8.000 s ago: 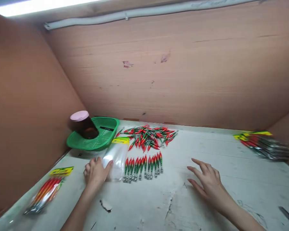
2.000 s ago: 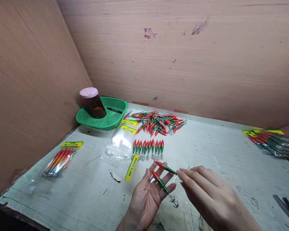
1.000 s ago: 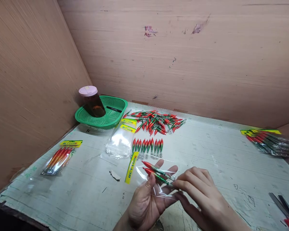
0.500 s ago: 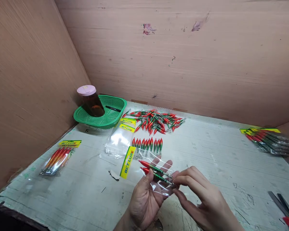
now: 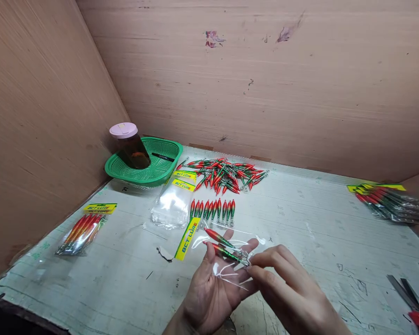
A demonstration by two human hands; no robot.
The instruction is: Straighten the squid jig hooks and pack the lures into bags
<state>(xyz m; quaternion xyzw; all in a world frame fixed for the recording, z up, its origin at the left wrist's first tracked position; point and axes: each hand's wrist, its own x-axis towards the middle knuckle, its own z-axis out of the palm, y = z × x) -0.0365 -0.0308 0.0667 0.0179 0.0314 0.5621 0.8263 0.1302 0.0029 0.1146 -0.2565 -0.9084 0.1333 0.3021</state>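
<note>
Low in the frame, my left hand (image 5: 218, 293) cradles the clear bag (image 5: 237, 274) and two red-green lures (image 5: 226, 246), palm up; my right hand (image 5: 289, 288) pinches at their hooked ends, fingertips close together. Just above, lures stand in a row (image 5: 214, 211), beneath a loose pile (image 5: 226, 174).

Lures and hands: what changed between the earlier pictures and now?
The left hand has left the bag stack and now cradles a clear bag with two lures; the right hand, empty at first, pinches their hook ends. The lure row is shorter. The green basket and loose pile stayed.
</note>
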